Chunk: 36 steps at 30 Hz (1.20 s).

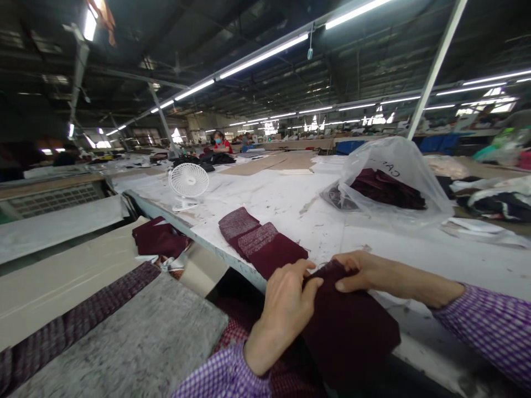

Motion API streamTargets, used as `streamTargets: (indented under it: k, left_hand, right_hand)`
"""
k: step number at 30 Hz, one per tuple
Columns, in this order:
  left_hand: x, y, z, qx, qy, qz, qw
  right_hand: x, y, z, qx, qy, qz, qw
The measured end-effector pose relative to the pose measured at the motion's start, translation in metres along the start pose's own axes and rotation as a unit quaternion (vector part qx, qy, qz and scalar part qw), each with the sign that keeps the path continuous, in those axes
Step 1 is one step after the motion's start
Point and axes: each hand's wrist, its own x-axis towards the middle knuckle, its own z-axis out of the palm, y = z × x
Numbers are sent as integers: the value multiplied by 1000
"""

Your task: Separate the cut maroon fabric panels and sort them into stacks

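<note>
Maroon cloth (352, 326) hanging at lower right | left hand (284, 304) and right hand (360, 270) pinching its upper edge, grip narrow | similar pieces (280, 253) already lying mid-frame on tabletop (257, 190); remaining count not showing

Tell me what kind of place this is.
Most likely a garment workshop or cutting room: a long white-covered work table bears cut maroon fabric pieces, a clear plastic bag holds more dark red cloth, and rows of tube lights hang overhead.
</note>
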Motion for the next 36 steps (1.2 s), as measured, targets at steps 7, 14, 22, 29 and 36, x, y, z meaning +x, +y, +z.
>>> streamTargets:
  k: [7,14,22,29,36]
  left_hand:
    - [39,1,25,112,-1,43,993]
    - [51,-10,49,124,-33,81,988]
    - [49,-16,51,95,-19,76,992]
    - [48,-16,53,101,-14,76,992]
    - [47,-14,51,118,-22,69,990]
  right_hand:
    - [17,22,-13,-9,111,-1,994]
    - [3,22,-44,-181,83,24,980]
    - [5,23,-48,-357,140,-83,920]
    - [8,23,-48,-411,130,-107,896]
    - [9,23,-47,-448,139,-128,874]
